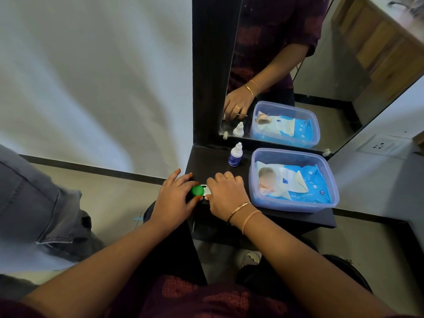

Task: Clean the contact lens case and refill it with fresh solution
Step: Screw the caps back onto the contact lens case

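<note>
The contact lens case (pixel 203 191) is set on the shelf (pixel 206 161) near its front left corner, held between the left hand (pixel 176 198) at nine o'clock and the right hand (pixel 226 196) at three o'clock. From the case, the solution bottle (pixel 235 154) is found upright at one o'clock, and the tub (pixel 293 208) at three o'clock beyond the right hand, with a wipes pack (pixel 305 182) laid in it. The mirror (pixel 321 76) is stood behind, at twelve o'clock.

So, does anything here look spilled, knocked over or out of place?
Nothing stands out. The solution bottle stands upright and capped on the shelf, the wipes pack lies in its tub, the left hand and right hand hold the lens case. No spill shows.
</note>
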